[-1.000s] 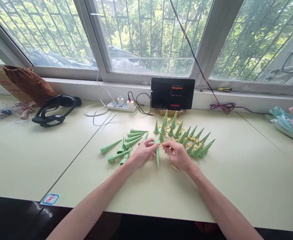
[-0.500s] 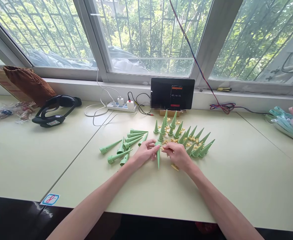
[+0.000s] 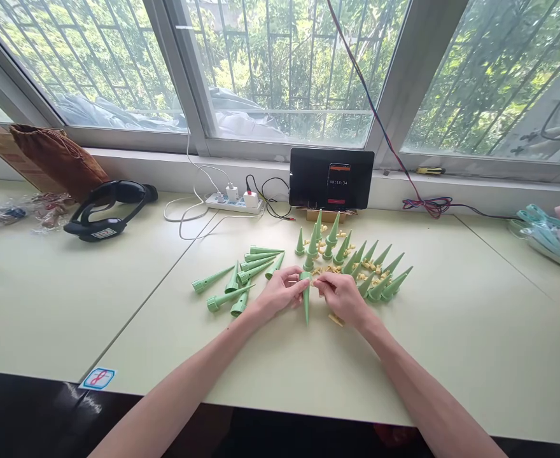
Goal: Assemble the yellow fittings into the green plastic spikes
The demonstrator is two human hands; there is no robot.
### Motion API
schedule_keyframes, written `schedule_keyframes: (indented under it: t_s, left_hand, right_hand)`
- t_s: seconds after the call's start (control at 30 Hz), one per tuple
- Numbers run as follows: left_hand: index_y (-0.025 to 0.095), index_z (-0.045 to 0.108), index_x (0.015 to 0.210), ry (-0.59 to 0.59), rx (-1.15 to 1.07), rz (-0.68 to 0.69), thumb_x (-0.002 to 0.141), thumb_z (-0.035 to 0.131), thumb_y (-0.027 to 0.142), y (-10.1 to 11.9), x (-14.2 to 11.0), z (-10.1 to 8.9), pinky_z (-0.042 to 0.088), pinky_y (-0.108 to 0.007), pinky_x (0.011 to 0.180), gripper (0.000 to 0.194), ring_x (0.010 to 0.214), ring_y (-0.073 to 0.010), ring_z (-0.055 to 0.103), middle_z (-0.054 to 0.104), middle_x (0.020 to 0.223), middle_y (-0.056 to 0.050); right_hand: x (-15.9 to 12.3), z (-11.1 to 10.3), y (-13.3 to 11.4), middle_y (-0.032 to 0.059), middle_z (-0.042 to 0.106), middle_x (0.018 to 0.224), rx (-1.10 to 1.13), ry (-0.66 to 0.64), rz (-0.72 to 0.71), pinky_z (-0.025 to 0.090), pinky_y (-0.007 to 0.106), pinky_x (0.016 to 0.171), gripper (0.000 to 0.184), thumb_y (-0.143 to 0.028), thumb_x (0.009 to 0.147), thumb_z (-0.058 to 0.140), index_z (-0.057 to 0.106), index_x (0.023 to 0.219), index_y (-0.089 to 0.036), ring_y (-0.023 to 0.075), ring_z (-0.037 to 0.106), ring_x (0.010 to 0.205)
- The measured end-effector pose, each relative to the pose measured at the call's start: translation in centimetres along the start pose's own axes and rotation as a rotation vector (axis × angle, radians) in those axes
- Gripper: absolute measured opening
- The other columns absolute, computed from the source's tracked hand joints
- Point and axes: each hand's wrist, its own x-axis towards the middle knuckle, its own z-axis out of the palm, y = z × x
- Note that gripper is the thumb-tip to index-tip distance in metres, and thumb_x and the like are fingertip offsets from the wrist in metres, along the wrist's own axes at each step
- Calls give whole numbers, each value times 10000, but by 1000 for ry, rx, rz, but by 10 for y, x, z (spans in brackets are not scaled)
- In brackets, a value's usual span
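Between the fingers of my left hand (image 3: 282,291) is a green plastic spike (image 3: 307,306), its point toward me and its wide end away. My right hand (image 3: 341,295) pinches close to the spike's right side; what lies in its fingertips is mostly hidden, with a pale bit showing. A small yellow piece (image 3: 336,319) lies on the table under my right hand. To the left lie several loose green spikes (image 3: 228,298). Beyond and right of my hands, several more spikes (image 3: 378,289) stand points up, with small yellow pieces (image 3: 370,264) scattered among them.
A tablet (image 3: 331,179) showing a timer stands at the back. A power strip (image 3: 235,202) with white cables sits left of it. Farther left are a black headset (image 3: 111,211) and a brown bag (image 3: 58,162). Bagged blue and pink items (image 3: 552,235) lie at the right.
My right fingertips have shifted slightly beside the spike, and less of the yellow piece there shows. The left hand keeps its hold. The whole view has moved slightly.
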Motion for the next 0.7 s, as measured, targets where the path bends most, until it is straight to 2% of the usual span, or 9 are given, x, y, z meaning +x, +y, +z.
schedule_keyframes:
  t_s: [0.47, 0.7]
  left_hand:
    - [158, 578, 883, 15, 49, 31, 728, 754, 541, 5, -2, 5, 370, -205, 411, 449, 431, -80, 481, 498, 575, 51]
    - [160, 588, 899, -9, 40, 46, 713, 758, 540, 3, -1, 5, 380, -210, 415, 456, 450, -82, 482, 532, 617, 31]
  right_hand:
    - [2, 0, -6, -21, 486, 502, 194, -29, 230, 315, 250, 448, 420, -419, 920, 516, 496, 562, -200, 105, 375, 439]
    - [2, 0, -8, -58, 411, 458, 442, -98, 450, 221, 234, 310, 438, -521, 866, 582, 487, 579, -203, 59, 250, 320]
